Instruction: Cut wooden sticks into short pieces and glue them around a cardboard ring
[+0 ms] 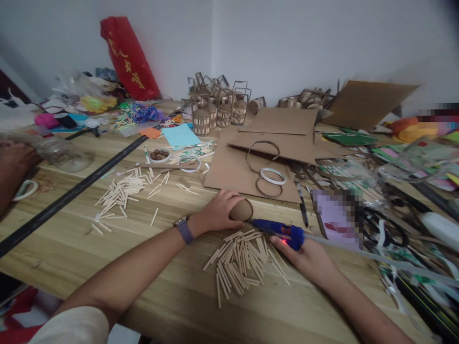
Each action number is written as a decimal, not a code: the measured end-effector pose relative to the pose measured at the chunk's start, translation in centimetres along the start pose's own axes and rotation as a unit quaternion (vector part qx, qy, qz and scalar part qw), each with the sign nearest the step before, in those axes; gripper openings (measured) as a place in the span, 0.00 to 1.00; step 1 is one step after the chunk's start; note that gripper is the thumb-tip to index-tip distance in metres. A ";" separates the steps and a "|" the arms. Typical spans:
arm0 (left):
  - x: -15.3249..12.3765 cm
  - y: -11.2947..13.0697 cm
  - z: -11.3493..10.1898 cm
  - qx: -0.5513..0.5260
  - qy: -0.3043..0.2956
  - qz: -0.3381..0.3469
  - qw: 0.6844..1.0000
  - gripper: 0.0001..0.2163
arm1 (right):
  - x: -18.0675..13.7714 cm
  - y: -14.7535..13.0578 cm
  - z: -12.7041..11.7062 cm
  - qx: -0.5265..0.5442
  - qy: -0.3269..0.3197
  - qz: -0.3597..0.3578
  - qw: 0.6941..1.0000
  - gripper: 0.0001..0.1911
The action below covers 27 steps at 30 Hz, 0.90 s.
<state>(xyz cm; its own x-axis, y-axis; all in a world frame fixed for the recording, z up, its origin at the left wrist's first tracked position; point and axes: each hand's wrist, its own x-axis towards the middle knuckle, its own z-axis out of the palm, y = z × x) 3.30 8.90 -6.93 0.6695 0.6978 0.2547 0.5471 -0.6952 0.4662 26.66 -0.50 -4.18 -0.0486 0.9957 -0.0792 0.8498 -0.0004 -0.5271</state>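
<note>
My left hand [220, 211] is closed around a round cardboard piece [241, 210] with a ridged edge, held on its side on the wooden table. In my right hand [304, 255] is a blue hot glue gun [279, 230], a red light glowing on it and a long glue stick [340, 244] running out of its back. The gun's nozzle meets or nearly meets the lower right edge of the cardboard piece. Just below both hands lies a pile of short wooden sticks [240, 263].
Another stick pile [120, 193] lies left, near a bowl of brown balls [159, 155]. Cardboard sheets [229, 165] with tape rolls [273, 176] lie ahead; small stick baskets [201, 122] stand behind. Another person's hand [16, 160] is at far left beside a jar [64, 153]. Clutter fills the right.
</note>
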 end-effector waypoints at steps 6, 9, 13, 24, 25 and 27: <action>0.0 0.0 -0.1 0.003 0.001 -0.003 1.000 0.33 | 0.0 0.0 -0.2 0.003 0.000 -0.002 1.000 0.27; 0.0 0.0 0.0 0.000 0.002 0.000 1.000 0.33 | 0.0 0.1 -0.3 0.011 -0.004 -0.014 1.000 0.27; 0.0 -0.1 0.1 -0.004 0.004 0.000 1.000 0.33 | -0.1 0.2 -0.2 0.013 0.003 -0.025 1.000 0.26; -0.1 0.1 0.0 0.011 0.010 0.000 1.000 0.33 | 0.0 0.2 -0.1 0.008 -0.001 0.013 1.000 0.27; -0.1 0.2 0.0 0.015 0.010 0.000 1.000 0.33 | 0.0 0.2 -0.1 0.008 -0.001 0.014 1.000 0.27; -0.1 0.3 0.0 0.019 0.012 -0.001 1.000 0.34 | 0.0 0.2 -0.1 0.012 -0.003 0.018 1.000 0.27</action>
<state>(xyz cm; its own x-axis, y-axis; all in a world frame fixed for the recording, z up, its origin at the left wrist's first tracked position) 3.42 8.63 -6.85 0.6571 0.7023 0.2739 0.5666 -0.6998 0.4350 26.86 -0.49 -4.21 -0.0219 0.9944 -0.1030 0.8382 -0.0379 -0.5441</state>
